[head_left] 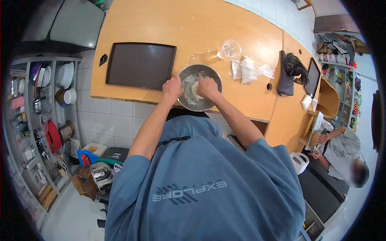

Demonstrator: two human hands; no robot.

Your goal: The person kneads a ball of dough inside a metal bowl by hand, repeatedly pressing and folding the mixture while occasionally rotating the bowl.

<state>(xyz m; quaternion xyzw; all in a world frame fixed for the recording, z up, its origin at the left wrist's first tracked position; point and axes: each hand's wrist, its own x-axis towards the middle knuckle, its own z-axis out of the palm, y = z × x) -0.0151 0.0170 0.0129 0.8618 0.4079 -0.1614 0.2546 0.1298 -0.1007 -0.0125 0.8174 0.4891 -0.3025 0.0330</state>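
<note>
A steel mixing bowl [218,75] stands at the near edge of the wooden table, its inside streaked with white flour. My left hand [173,87] is closed on the bowl's left rim. Inside the bowl, my right hand [207,87] is curled into a fist against a pale lump of dough [195,90], which it partly covers. Just beyond the bowl is a clear plastic cup [230,49]. To the right lie clear plastic bags [250,70] with white powder in them.
A dark baking tray [140,65] lies left of the bowl on the table [193,24]. Dark cloth [286,74] and a second tray [312,77] are at the right. Shelves of kitchenware [44,120] line the left side. Another person [341,150] sits at the far right.
</note>
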